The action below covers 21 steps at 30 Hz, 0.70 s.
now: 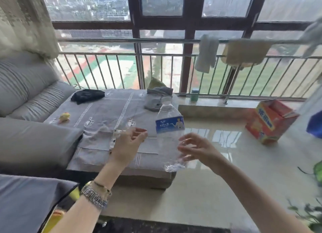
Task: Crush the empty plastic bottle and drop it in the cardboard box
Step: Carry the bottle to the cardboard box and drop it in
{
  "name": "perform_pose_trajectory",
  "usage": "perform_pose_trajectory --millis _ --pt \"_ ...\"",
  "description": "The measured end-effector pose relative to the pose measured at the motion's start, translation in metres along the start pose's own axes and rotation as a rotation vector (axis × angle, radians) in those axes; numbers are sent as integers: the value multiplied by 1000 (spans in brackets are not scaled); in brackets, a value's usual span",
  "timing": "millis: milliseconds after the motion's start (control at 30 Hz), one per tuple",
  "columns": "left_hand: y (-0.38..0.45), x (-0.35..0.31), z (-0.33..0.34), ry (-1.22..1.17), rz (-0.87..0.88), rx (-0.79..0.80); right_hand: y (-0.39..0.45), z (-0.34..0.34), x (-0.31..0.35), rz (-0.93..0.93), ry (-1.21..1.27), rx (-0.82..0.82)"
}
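On the left, the left hand (129,142) was held up over the grey-covered sofa (104,114), fingers apart and curled, clamped on nothing, just beside the bottle but not touching it. In the middle, the plastic bottle (169,128) was seen upright in the air, its blue label facing the camera and its body looking full-shaped; only the bottom showed some crinkling, so the crushing was judged barely begun, if begun at all. The right hand (193,149) was spread at the lower half of the bottle, fingers apart around it; whether a firm hold was kept could not be told through the blur. Far to the right, the cardboard box (271,121) was standing open on the pale floor (209,180), well apart from the bottle. Crushing and dropping were both judged left to do.
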<state>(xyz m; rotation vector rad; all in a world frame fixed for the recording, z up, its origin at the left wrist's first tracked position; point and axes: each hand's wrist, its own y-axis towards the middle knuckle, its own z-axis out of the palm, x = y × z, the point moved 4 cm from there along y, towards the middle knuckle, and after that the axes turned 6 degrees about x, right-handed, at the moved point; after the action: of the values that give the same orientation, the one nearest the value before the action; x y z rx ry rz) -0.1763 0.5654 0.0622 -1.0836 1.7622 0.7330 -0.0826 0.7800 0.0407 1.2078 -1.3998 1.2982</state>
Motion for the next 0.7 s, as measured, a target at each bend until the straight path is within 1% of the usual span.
perform_pose_trajectory --millis 100,200,300,467,567,700 --pt "24 -21 52 218 68 156 -16 -56 -9 10 47 -146" --pt "54 -39 100 314 125 294 -30 -107 -22 28 83 -290" --pt "88 -48 145 302 154 393 -40 -152 -36 41 114 -410" --pt "155 -50 221 215 132 539 -29 -227 -54 81 133 -556" --pt "205 -57 257 263 197 588 -7 -271 -60 91 156 -628" --pt "279 -82 292 354 301 626 29 -329 -54 109 177 -721"
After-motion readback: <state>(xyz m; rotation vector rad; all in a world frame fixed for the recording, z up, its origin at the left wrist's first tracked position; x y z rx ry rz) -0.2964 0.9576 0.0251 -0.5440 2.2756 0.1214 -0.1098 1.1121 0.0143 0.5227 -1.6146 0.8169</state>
